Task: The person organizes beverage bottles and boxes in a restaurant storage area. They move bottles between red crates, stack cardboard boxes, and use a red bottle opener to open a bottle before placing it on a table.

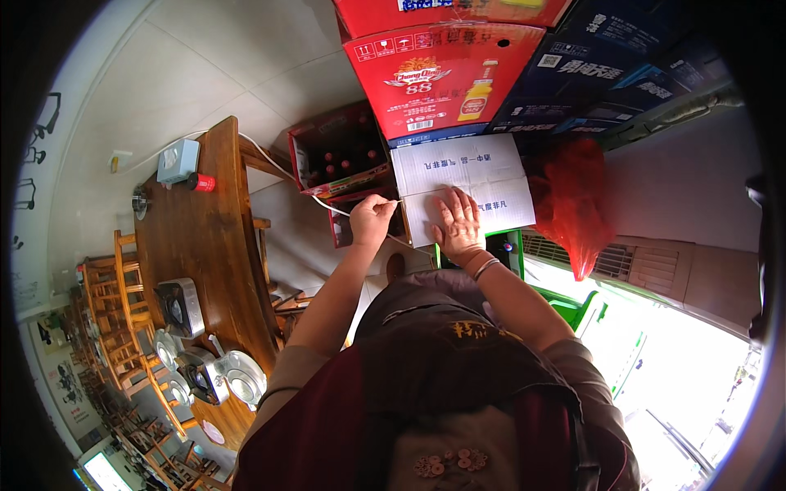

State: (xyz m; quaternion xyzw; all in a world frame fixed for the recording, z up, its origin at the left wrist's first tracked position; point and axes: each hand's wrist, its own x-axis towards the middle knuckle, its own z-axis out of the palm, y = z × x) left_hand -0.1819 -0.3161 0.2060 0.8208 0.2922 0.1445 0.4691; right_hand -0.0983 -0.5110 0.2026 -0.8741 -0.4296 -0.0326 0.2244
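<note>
A white cardboard box (466, 178) with blue printing lies before me, its top flaps closed along a seam. My right hand (457, 224) rests on it with the fingers spread, palm down. At the box's left edge, by the seam, my left hand (371, 219) pinches a small, thin, pale item (398, 201) between thumb and fingertips; what it is cannot be made out. Left of the box, a red open crate (338, 150) holds several capped bottles, and another red crate (342, 226) sits below it, partly hidden by my left hand.
Red beer cartons (451, 80) and dark blue cartons (571, 73) are stacked beyond the box. A red plastic bag (574, 208) hangs at the right, near a green crate (522, 245). A wooden table (215, 245) with portable stoves (184, 307) stands left, near wooden chairs (113, 294).
</note>
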